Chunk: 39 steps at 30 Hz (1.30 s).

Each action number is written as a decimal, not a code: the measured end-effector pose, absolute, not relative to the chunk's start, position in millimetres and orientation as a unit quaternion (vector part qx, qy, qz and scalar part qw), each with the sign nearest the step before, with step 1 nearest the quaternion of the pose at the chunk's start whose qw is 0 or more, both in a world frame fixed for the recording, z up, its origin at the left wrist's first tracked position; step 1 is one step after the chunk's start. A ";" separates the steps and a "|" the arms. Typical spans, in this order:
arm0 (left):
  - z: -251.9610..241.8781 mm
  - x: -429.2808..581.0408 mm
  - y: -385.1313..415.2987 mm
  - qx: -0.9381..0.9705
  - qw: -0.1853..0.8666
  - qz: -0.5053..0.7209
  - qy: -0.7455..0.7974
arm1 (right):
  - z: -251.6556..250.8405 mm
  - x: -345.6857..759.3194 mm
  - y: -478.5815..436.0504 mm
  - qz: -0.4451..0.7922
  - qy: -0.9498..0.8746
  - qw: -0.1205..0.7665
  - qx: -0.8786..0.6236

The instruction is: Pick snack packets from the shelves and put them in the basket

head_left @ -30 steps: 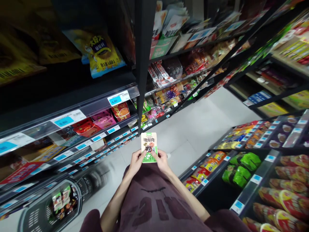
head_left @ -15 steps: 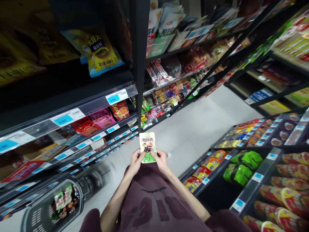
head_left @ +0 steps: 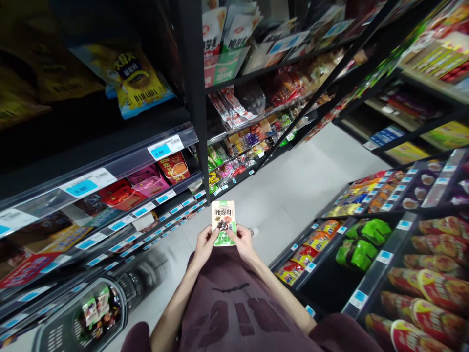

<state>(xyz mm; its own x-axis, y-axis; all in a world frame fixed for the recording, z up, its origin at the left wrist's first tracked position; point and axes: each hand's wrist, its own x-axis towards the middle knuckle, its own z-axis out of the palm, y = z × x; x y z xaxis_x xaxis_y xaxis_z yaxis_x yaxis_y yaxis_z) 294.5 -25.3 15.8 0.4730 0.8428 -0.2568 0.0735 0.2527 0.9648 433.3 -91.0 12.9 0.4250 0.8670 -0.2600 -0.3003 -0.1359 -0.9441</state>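
A small white and green snack pouch (head_left: pixel 223 215) with dark lettering is held upright in front of my body. My left hand (head_left: pixel 205 242) pinches its lower left edge, thumb on the front. On the lower right edge my right hand (head_left: pixel 243 240) grips it the same way. Fingers behind the pouch are hidden. Down on the floor at the lower left, a grey shopping basket (head_left: pixel 54 320) contains similar white and green packets (head_left: pixel 96 306) among other dark items.
Shelves of packaged snacks run along the left, with a yellow bag (head_left: pixel 137 83) near the top. On the right, sloped shelves carry green packs (head_left: pixel 362 244) and cup noodles (head_left: pixel 427 288). A black shelf post (head_left: pixel 200 107) rises left of the pouch. Pale floor (head_left: pixel 293 190) lies between.
The shelves on both sides have shifted slightly left in view. Both hands still grip the pouch at nearly the same spot, and the thumbs have moved slightly on its front.
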 end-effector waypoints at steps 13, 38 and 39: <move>25.3 295.4 -21.4 0.553 0.705 0.277 0.347 | 17.9 434.9 -90.8 0.240 -0.547 0.483 -0.640; 5.7 293.0 -13.0 0.387 0.694 0.342 0.501 | -2.1 431.6 -92.6 0.423 -0.311 0.548 -0.652; 5.4 293.1 -11.9 0.389 0.688 0.348 0.504 | -1.3 432.0 -92.1 0.421 -0.312 0.545 -0.654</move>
